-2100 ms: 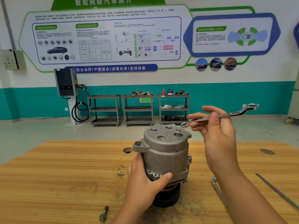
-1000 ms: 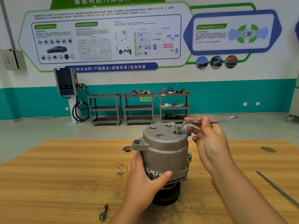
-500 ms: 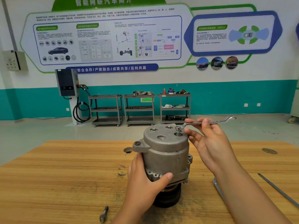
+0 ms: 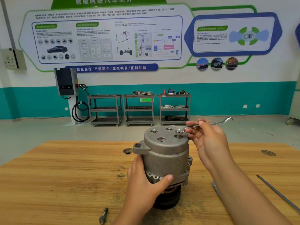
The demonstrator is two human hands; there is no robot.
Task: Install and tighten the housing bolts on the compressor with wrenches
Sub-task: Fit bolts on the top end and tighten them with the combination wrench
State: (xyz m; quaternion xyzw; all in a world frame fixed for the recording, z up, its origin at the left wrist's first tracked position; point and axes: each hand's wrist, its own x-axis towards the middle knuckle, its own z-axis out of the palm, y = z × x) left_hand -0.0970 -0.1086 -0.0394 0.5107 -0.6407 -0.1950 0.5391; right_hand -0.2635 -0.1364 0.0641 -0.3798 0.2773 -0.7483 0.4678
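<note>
Near the centre of the table (image 4: 65,176), we are gripping the compressor (image 4: 165,153) with our left hand (image 4: 144,185) while our right hand (image 4: 209,142) is pinching the wrench (image 4: 214,123), whose ring is sitting on the bolt (image 4: 178,135), handle stretching rightward.

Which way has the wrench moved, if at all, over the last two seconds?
Yes. The wrench has come down toward the compressor; its ring end now sits on the raised bolt.
</note>
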